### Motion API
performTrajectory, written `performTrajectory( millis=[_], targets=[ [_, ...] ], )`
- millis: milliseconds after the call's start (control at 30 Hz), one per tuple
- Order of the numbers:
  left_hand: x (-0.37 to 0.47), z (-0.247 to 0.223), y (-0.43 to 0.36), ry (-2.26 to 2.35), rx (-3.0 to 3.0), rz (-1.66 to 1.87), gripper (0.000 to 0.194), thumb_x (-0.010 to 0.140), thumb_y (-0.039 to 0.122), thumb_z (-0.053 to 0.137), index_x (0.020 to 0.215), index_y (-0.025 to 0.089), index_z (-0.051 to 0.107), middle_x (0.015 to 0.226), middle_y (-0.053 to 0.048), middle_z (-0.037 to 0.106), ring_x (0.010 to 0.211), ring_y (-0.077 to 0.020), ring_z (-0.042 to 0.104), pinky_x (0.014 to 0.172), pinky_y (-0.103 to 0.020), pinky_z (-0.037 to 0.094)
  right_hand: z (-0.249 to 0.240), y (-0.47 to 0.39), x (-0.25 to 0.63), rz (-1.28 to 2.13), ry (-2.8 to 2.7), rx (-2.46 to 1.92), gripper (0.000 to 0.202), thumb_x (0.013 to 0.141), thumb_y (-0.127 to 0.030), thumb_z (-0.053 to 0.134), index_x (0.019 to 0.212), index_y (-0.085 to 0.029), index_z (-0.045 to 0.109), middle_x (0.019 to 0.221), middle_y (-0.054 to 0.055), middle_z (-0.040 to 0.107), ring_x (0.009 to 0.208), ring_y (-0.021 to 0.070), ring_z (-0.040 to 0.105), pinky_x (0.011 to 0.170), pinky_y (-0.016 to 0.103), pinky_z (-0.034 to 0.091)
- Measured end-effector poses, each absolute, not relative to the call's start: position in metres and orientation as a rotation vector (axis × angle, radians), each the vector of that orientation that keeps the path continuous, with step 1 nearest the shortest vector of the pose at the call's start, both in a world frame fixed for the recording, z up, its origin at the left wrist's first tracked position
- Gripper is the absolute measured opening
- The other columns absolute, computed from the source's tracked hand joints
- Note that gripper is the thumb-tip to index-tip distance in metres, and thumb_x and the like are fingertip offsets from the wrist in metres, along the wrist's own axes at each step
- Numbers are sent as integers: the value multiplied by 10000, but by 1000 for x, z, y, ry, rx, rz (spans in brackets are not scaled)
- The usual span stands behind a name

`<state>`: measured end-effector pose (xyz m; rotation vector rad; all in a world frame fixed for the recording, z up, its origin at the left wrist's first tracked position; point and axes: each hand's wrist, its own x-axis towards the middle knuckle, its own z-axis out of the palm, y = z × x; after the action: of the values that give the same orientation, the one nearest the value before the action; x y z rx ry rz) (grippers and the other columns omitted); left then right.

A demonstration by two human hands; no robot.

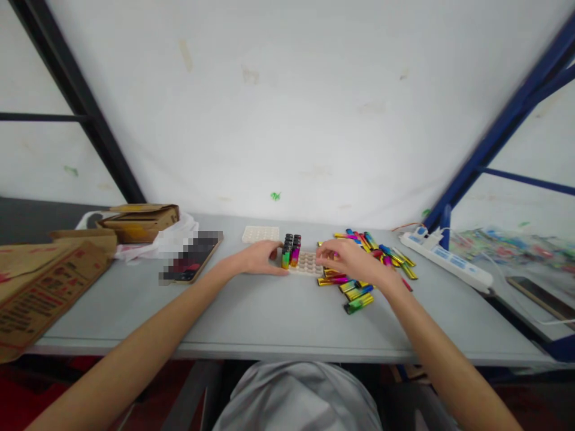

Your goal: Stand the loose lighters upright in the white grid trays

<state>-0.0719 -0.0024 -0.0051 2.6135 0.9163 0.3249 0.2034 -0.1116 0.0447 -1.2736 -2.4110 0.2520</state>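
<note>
Several shiny, rainbow-coloured lighters (295, 254) with black tops stand upright in rows at the left end of a white tray (308, 263) with round hollows. My left hand (260, 257) curves around that end, thumb at the front corner and fingers behind, gripping the tray beside the standing lighters. Over the tray's right edge, my right hand (344, 256) has its fingers curled together; whether something is between them is hidden. Loose metallic lighters (359, 302) lie in a scattered heap under and around my right hand.
A second white tray (260, 234) lies behind my left hand. To the left are a phone (195, 257), a white plastic bag (177, 236) and cardboard boxes (139, 224). A power strip (447, 260) and another phone (541, 299) are at the right.
</note>
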Motion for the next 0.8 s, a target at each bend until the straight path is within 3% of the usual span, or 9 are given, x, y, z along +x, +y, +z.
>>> performTrajectory(
  millis=[233, 400, 567, 667, 800],
  targets=[
    [-71, -3, -4, 935, 2606, 299, 676, 696, 714, 702, 1081, 163, 632, 952, -83, 679, 809, -254, 624, 683, -319, 439, 36, -201, 252, 274, -2501, -1450, 261, 969, -376, 621, 1196, -272, 695, 1221, 81, 665, 1155, 250, 626, 1001, 385, 501],
    [-72, -3, -4, 942, 2602, 296, 645, 690, 701, 707, 1041, 166, 628, 926, -83, 670, 788, -253, 610, 674, -335, 435, -13, -227, 271, -94, -2382, -1509, 271, 964, -247, 584, 1212, -294, 683, 1224, 110, 659, 1158, 290, 639, 1006, 469, 535],
    [-72, -5, -3, 936, 2594, 340, 630, 677, 698, 723, 1024, 182, 630, 903, -82, 665, 773, -247, 599, 657, -335, 426, -24, -214, 269, -270, -2352, -1472, 216, 973, -230, 559, 1145, -263, 685, 1160, 119, 689, 1102, 293, 670, 951, 481, 570],
    [-72, -4, -5, 940, 2593, 327, 646, 685, 704, 713, 1045, 172, 634, 912, -78, 663, 777, -247, 602, 660, -331, 431, -19, -210, 264, -254, -2335, -1471, 190, 995, -250, 519, 1098, -240, 679, 1134, 125, 712, 1091, 303, 681, 947, 494, 565],
    [-72, -2, -6, 943, 2604, 313, 668, 697, 705, 707, 1079, 162, 631, 936, -82, 666, 795, -250, 610, 679, -329, 443, -10, -210, 253, 38, -2127, -1468, 224, 1027, -332, 481, 1171, -246, 629, 1138, 112, 727, 1062, 266, 703, 922, 426, 573]
  ],
)
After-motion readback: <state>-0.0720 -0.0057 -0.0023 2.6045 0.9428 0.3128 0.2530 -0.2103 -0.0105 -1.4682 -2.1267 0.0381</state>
